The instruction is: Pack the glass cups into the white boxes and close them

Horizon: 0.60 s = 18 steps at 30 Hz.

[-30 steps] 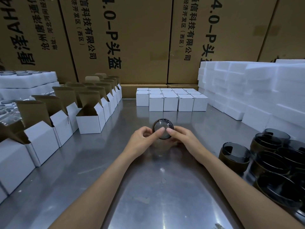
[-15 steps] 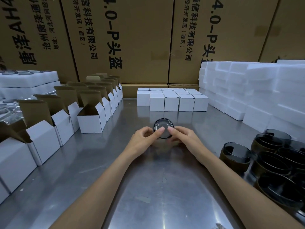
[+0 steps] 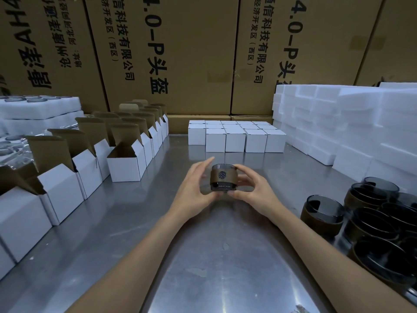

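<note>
A dark glass cup (image 3: 223, 177) with a brown sleeve and a small emblem stands upright between my hands above the metal table (image 3: 203, 256). My right hand (image 3: 255, 193) grips its right side, fingers curled round the sleeve. My left hand (image 3: 196, 188) is at its left side with fingers straight, thumb under the base. Open white boxes (image 3: 126, 163) with brown flaps raised line the left side. Closed white boxes (image 3: 234, 138) sit in rows at the back centre. Several more dark glass cups (image 3: 322, 213) crowd the right front.
White foam blocks (image 3: 349, 123) are stacked at the right rear, and foam trays (image 3: 38, 109) with glass rims sit at the far left. Large brown cartons (image 3: 180, 53) with printed characters wall off the back.
The cup was tipped with its mouth toward me; now it is turned upright, its emblem facing me, and lifted slightly. My left fingers have straightened beside it.
</note>
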Each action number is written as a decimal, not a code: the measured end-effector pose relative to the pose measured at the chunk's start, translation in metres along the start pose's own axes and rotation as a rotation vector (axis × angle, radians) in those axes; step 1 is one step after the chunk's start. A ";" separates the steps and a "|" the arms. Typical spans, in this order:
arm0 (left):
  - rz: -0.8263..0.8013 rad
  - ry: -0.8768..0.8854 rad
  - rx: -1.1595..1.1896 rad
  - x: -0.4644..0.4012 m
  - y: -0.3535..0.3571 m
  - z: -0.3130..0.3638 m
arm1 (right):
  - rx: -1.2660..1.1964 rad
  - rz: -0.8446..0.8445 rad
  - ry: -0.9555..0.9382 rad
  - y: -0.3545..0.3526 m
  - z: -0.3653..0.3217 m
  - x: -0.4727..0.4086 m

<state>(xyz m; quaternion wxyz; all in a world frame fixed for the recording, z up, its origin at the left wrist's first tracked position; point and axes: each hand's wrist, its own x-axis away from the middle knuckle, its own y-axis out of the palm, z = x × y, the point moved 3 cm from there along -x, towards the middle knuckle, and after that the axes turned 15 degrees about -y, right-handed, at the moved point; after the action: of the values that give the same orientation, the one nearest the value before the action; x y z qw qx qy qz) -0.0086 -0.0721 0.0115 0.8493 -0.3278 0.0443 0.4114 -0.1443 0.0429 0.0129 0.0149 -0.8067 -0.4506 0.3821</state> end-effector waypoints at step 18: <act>0.139 0.213 -0.180 0.004 -0.001 0.009 | 0.383 0.021 -0.269 0.007 -0.007 -0.002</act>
<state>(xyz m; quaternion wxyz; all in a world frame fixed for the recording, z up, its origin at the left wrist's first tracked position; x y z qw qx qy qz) -0.0068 -0.0645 0.0181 0.7765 -0.4406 0.1197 0.4342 -0.1353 0.0397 0.0162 0.1035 -0.7357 -0.3593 0.5648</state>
